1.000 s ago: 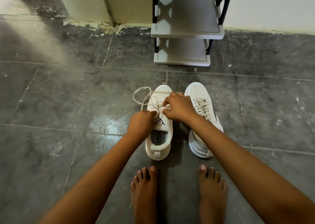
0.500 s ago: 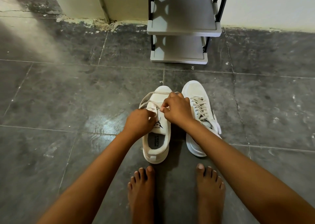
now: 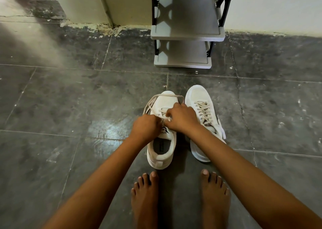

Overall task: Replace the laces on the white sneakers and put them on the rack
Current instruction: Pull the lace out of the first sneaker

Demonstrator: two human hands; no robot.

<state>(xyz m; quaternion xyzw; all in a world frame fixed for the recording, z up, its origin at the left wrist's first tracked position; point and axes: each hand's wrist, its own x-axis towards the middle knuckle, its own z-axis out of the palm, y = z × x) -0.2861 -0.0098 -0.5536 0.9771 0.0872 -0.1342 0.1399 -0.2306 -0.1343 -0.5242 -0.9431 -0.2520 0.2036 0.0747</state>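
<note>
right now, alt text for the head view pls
Both hands, left hand and right hand, pinch a cream lace on the left white sneaker, on a dark tile floor. The laced right sneaker stands beside it, before a grey shoe rack.

Glossy stone floor (image 3: 87, 106), cloth sneakers (image 3: 200, 99).

The two sneakers (image 3: 162, 132) are white; the left one bears a black logo on its tongue. The lace (image 3: 153, 101) is cream. The rack (image 3: 187, 36) has pale grey shelves on black posts. The floor (image 3: 69, 106) is dark grey tile, mottled, flecked with white.
</note>
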